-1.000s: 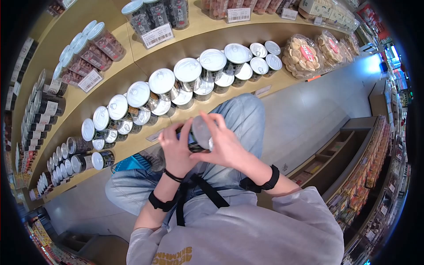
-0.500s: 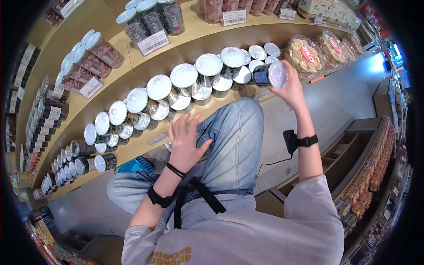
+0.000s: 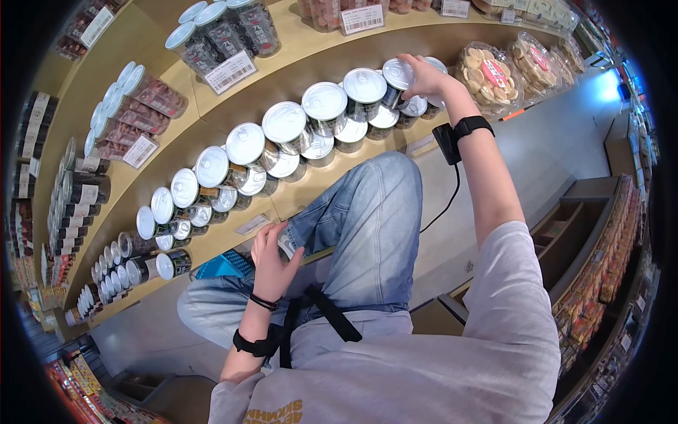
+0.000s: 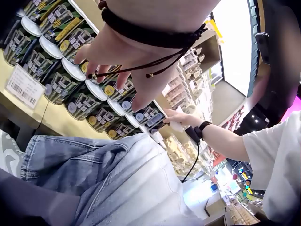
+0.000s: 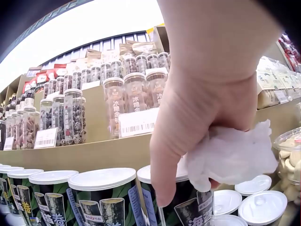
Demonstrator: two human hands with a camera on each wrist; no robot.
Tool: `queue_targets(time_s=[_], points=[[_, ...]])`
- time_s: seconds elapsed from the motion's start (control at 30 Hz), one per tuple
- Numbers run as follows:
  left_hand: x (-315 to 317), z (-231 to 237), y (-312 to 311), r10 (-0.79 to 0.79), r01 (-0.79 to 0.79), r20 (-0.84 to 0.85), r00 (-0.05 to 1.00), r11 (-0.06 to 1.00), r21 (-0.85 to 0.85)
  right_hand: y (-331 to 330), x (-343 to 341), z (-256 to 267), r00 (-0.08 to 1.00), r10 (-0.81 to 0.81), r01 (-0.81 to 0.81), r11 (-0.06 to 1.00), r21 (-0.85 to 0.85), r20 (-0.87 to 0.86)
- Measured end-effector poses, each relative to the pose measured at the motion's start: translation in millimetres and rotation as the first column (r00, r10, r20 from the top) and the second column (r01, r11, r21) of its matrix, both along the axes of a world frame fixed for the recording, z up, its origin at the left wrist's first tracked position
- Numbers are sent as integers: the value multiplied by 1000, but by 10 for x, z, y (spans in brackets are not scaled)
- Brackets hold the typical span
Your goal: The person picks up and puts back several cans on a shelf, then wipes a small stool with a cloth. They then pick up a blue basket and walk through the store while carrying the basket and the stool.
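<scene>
One upright can (image 3: 397,73) sits just left of the right hand (image 3: 429,79), which grips it and a tissue (image 5: 235,157); the left hand (image 3: 272,264), farther off, is loosely spread, empty.

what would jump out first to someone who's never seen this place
Probably the long curve of white-lidded cans along the lower shelf, across the middle of the head view. Next, the right hand grips a can near the row's right end, with what looks like crumpled white tissue in the same hand. Just right of the row sit clear snack packs with reddish labels.
</scene>
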State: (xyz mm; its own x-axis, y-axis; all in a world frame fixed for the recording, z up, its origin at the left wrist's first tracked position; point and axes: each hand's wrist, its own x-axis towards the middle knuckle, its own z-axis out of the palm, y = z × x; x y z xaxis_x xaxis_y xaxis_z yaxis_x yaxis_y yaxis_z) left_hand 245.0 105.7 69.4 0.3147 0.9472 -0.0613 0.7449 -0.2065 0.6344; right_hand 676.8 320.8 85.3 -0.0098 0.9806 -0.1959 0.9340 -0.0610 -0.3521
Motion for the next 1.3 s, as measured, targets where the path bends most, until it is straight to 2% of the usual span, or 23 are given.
queue_targets(time_s=[0.1, 0.27, 0.37, 0.63, 0.8, 0.93, 1.07, 1.17, 1.27, 1.3], points=[[-76, -95, -114, -4, 3, -26, 1000, 1000, -25, -11, 34, 34, 998, -14, 10, 999, -52, -63], [-133, -131, -179, -16, 14, -54, 998, 999, -38, -25, -5, 11, 1000, -28, 28, 997, 70, -1], [-163, -119, -166, 2, -4, -44, 999, 999, -35, 14, -32, -28, 998, -56, 56, 996, 71, -5], [-285, -170, -119, 41, -42, -55, 998, 999, -8, 0, 42, -52, 1000, -9, 9, 999, 41, -3], [-747, -222, 0, 210, -200, -135, 968, 976, 85, -32, 20, -32, 1000, -11, 10, 999, 37, 21], [-1250, -175, 30, 357, -337, -189, 915, 932, 129, -20, 55, -47, 999, -23, 20, 994, 105, 29], [-1571, -174, -69, 393, -352, -222, 892, 914, 201, -23, 26, -57, 997, -56, 48, 989, 138, 56], [-1707, -232, -156, 434, -405, -211, 876, 899, 167, -19, 28, -70, 998, -11, 2, 989, 147, 63], [-1851, -325, -208, 488, -453, -224, 844, 871, 192, -2, 44, -118, 999, -4, -5, 986, 165, 52], [-1906, -343, -210, 549, -505, -224, 805, 833, 223, -8, 55, -128, 998, 4, -13, 986, 163, 56]])
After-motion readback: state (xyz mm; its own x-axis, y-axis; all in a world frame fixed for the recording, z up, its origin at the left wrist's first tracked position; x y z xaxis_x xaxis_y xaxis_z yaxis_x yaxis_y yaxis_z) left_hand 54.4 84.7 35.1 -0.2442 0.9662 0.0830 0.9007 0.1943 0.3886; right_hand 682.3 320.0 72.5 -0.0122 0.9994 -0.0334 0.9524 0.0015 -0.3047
